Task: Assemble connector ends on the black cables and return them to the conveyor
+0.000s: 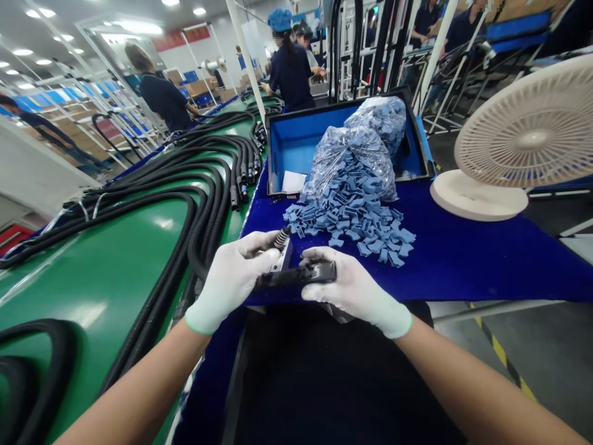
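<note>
In white gloves, both of my hands meet over the near edge of the blue table [445, 266]. My left hand [241, 272] is closed, with a small coil spring [281, 238] on a dark pin between thumb and forefinger. Beneath the spring sits a grey metal block [283, 258]. My right hand [345, 281] wraps its fingers round the thick end of a black plastic handle-like part [322, 272]. The part's narrower end reaches left to my left hand. A heap of small blue plastic clips [356, 210] lies just beyond my hands.
Clear plastic bags [347, 154] of blue clips lean on a blue bin [296, 133]. A beige fan [482, 194] stands at right. On the left, black corrugated hoses [185, 204] cover part of a green conveyor [130, 241]. Several people [291, 74] are farther back.
</note>
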The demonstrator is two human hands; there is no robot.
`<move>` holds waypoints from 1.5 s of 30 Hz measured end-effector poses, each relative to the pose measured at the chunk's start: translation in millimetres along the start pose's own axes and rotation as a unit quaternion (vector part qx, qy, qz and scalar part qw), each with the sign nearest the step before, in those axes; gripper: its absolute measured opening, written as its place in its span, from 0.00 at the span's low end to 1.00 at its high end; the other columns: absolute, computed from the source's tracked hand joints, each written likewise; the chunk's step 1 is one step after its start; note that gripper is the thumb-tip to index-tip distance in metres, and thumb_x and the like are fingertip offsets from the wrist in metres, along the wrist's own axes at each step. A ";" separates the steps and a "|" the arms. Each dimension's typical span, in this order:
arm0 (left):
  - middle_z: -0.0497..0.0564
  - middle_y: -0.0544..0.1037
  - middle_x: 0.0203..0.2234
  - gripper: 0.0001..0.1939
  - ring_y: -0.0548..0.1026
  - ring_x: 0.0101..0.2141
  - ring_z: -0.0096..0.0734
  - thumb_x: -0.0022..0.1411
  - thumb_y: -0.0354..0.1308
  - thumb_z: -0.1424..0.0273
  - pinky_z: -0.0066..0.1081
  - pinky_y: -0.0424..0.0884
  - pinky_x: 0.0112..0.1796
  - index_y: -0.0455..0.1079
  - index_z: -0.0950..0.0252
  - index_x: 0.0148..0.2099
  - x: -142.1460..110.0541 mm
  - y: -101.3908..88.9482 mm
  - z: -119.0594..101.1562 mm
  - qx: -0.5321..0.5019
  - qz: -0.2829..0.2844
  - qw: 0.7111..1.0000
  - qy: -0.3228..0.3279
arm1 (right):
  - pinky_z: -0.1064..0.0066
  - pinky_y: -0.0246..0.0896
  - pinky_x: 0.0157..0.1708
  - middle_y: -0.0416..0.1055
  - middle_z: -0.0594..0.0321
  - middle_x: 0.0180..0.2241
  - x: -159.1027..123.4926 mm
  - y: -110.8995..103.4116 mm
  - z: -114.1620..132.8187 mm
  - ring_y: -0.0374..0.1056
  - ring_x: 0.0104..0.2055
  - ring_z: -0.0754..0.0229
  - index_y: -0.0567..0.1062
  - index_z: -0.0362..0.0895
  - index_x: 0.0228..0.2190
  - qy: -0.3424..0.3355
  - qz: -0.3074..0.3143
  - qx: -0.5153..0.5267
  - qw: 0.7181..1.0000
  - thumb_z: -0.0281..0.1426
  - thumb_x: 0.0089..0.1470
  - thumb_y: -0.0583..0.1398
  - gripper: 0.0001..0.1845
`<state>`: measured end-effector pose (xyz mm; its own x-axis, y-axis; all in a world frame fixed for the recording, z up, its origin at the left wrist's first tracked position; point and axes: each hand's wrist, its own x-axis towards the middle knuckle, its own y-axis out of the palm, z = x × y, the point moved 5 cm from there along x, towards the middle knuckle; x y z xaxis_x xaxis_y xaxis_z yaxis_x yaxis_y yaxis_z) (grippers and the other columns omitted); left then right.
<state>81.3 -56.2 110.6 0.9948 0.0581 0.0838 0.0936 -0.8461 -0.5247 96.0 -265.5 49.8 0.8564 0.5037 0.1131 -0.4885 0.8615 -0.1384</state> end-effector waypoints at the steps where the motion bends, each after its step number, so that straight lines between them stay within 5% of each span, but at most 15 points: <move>1: 0.50 0.82 0.52 0.18 0.78 0.54 0.46 0.64 0.66 0.64 0.41 0.71 0.58 0.80 0.58 0.56 -2.3 4.1 -4.9 0.026 0.028 0.999 0.030 | 0.61 0.74 0.44 0.78 0.60 0.41 -1.9 4.0 0.4 0.77 0.41 0.53 0.74 0.46 0.51 0.029 -0.002 0.066 0.997 0.35 0.52 0.72 0.26; 6: 0.47 0.83 0.46 0.16 0.79 0.48 0.38 0.65 0.65 0.71 0.34 0.74 0.51 0.81 0.54 0.54 -9.8 22.5 -11.2 0.096 0.145 0.978 0.118 | 0.62 0.76 0.42 0.77 0.64 0.32 -2.2 16.1 3.7 0.79 0.35 0.56 0.73 0.43 0.46 0.078 -0.022 0.208 0.975 0.25 0.51 0.67 0.20; 11: 0.51 0.79 0.41 0.13 0.77 0.43 0.36 0.68 0.62 0.73 0.34 0.74 0.46 0.81 0.59 0.52 -17.0 27.0 -11.0 0.122 0.119 0.965 0.199 | 0.63 0.77 0.41 0.77 0.64 0.38 5.6 24.1 -2.3 0.79 0.37 0.56 0.70 0.44 0.49 0.076 0.024 0.244 0.966 0.21 0.44 0.69 0.29; 16: 0.53 0.76 0.37 0.14 0.75 0.39 0.36 0.70 0.59 0.70 0.35 0.73 0.40 0.80 0.59 0.54 -18.7 28.8 -6.3 0.164 0.131 0.932 0.294 | 0.59 0.77 0.39 0.75 0.66 0.33 8.1 28.0 -5.0 0.78 0.33 0.55 0.70 0.44 0.44 0.083 0.061 0.233 0.967 0.20 0.40 0.70 0.28; 18: 0.52 0.77 0.40 0.20 0.75 0.38 0.35 0.66 0.65 0.68 0.34 0.74 0.41 0.76 0.57 0.60 -8.9 27.0 -0.5 0.120 0.145 0.950 0.247 | 0.59 0.77 0.39 0.76 0.65 0.33 7.3 26.4 -2.0 0.78 0.34 0.55 0.70 0.44 0.42 0.072 0.054 0.217 0.972 0.22 0.42 0.70 0.25; 23: 0.52 0.76 0.53 0.61 0.77 0.38 0.33 0.46 0.79 0.67 0.33 0.77 0.42 0.51 0.55 0.76 11.1 27.0 13.0 0.007 0.159 0.985 0.067 | 0.61 0.76 0.41 0.76 0.65 0.35 8.0 22.5 7.7 0.77 0.38 0.55 0.73 0.45 0.40 0.055 0.040 0.173 0.983 0.20 0.41 0.70 0.23; 25: 0.50 0.78 0.48 0.53 0.77 0.38 0.34 0.46 0.79 0.66 0.33 0.76 0.43 0.61 0.57 0.72 5.2 23.2 14.9 0.033 0.091 0.993 0.067 | 0.61 0.76 0.40 0.76 0.65 0.35 9.5 22.2 7.2 0.77 0.37 0.55 0.73 0.44 0.40 0.059 0.028 0.197 0.978 0.19 0.40 0.70 0.24; 28: 0.49 0.80 0.36 0.18 0.76 0.36 0.36 0.55 0.74 0.65 0.34 0.75 0.43 0.81 0.59 0.48 -21.5 20.3 24.4 0.057 -0.012 0.996 0.067 | 0.58 0.77 0.40 0.77 0.63 0.37 6.9 21.5 1.0 0.78 0.37 0.54 0.73 0.44 0.41 0.038 -0.057 0.295 0.953 0.21 0.42 0.70 0.22; 29: 0.51 0.80 0.33 0.09 0.76 0.35 0.36 0.57 0.72 0.64 0.34 0.75 0.42 0.82 0.61 0.40 -31.5 23.1 31.9 0.013 -0.009 0.999 0.039 | 0.57 0.77 0.42 0.77 0.61 0.40 3.6 22.1 -1.8 0.78 0.38 0.54 0.73 0.44 0.42 0.021 -0.092 0.324 0.941 0.23 0.45 0.69 0.22; 31: 0.53 0.80 0.33 0.10 0.78 0.35 0.38 0.62 0.68 0.60 0.35 0.77 0.40 0.80 0.62 0.35 -48.0 30.4 48.6 -0.152 0.017 0.987 -0.044 | 0.57 0.77 0.45 0.77 0.59 0.45 -4.7 27.8 -7.0 0.78 0.42 0.53 0.72 0.46 0.45 -0.001 -0.118 0.325 0.938 0.25 0.48 0.69 0.22; 35: 0.52 0.79 0.40 0.11 0.79 0.41 0.36 0.67 0.62 0.61 0.37 0.80 0.44 0.76 0.61 0.46 -53.8 9.0 62.9 -0.467 -0.103 0.871 -0.111 | 0.62 0.74 0.45 0.77 0.58 0.48 -7.9 43.0 -14.1 0.77 0.45 0.53 0.74 0.47 0.52 0.001 0.058 0.036 0.998 0.26 0.51 0.68 0.26; 37: 0.49 0.76 0.36 0.12 0.77 0.36 0.28 0.64 0.65 0.71 0.32 0.80 0.43 0.74 0.62 0.50 -44.9 -14.3 58.0 -0.534 -0.160 0.825 -0.092 | 0.61 0.72 0.49 0.76 0.54 0.47 3.8 22.7 -22.2 0.75 0.46 0.52 0.75 0.45 0.52 0.008 0.022 -0.221 0.975 0.26 0.58 0.63 0.19; 39: 0.46 0.70 0.30 0.12 0.70 0.27 0.21 0.64 0.65 0.75 0.25 0.77 0.34 0.74 0.63 0.49 -31.1 -35.3 45.5 -0.519 -0.171 0.836 -0.050 | 0.57 0.69 0.50 0.74 0.46 0.48 20.6 -11.0 -30.2 0.74 0.48 0.48 0.76 0.41 0.49 0.052 -0.096 -0.451 0.886 0.27 0.64 0.58 0.13; 41: 0.43 0.64 0.24 0.09 0.62 0.22 0.19 0.65 0.66 0.73 0.23 0.69 0.26 0.73 0.63 0.47 -15.1 -48.9 31.7 -0.440 -0.171 0.881 -0.001 | 0.57 0.70 0.46 0.73 0.42 0.46 37.6 -32.8 -41.2 0.74 0.47 0.44 0.76 0.39 0.44 0.102 -0.118 -0.564 0.811 0.32 0.66 0.58 0.11; 45: 0.40 0.60 0.19 0.09 0.58 0.18 0.20 0.65 0.66 0.69 0.25 0.60 0.22 0.74 0.64 0.47 21.6 -51.6 19.5 -0.310 -0.171 0.931 0.082 | 0.60 0.68 0.41 0.75 0.43 0.43 58.2 -43.4 -56.3 0.76 0.42 0.45 0.75 0.39 0.42 0.110 -0.083 -0.606 0.783 0.33 0.67 0.56 0.11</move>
<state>98.7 -0.9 123.0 0.8864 0.3422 0.3119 0.3121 -0.9391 0.1435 176.4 -277.1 7.0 0.9647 0.2524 0.0747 0.0363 0.1535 -0.9875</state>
